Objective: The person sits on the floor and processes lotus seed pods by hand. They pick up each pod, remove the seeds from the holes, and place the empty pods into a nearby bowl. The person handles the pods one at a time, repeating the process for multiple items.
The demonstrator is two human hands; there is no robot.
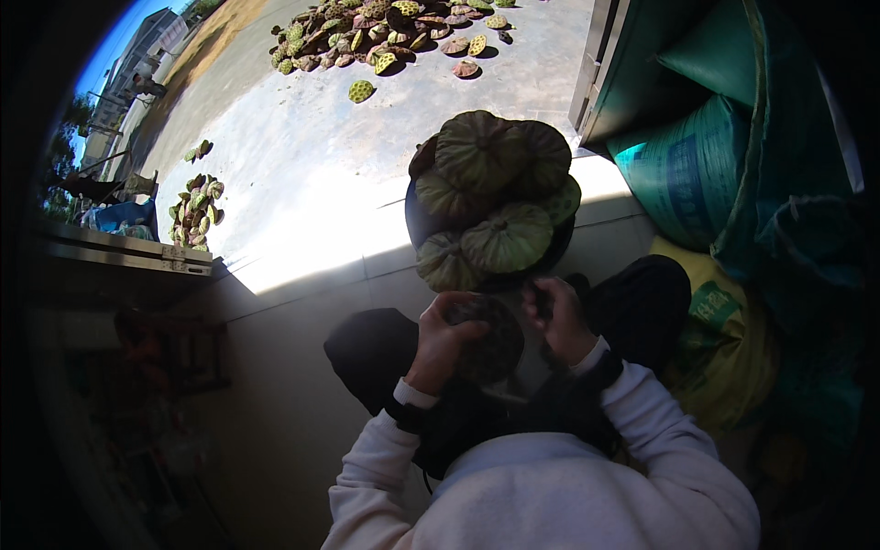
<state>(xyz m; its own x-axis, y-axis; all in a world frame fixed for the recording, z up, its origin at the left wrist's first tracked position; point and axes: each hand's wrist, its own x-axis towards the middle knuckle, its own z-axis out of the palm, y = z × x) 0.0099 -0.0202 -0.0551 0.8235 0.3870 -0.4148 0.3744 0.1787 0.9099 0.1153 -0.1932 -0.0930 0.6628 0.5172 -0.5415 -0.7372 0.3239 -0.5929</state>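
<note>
My left hand point(438, 346) is closed around the side of a dark lotus seed pod point(492, 341), held above my lap between my knees. The thumb lies across the pod's pitted face. Just to its right, apart from the pod, my right hand point(562, 323) has its fingers curled in. A dark spot shows between those fingers, but shade hides what it is. Beyond both hands stands a dark round container point(421, 220), heaped with large greenish-brown lotus seed pods point(507, 238).
Outside, a big pile of lotus pods point(367, 32) lies on sunlit concrete, with a smaller heap point(195, 213) at left. Full green sacks point(683, 170) and a yellow sack point(720, 339) crowd my right side. A low wooden stool point(188, 353) stands in shadow at left.
</note>
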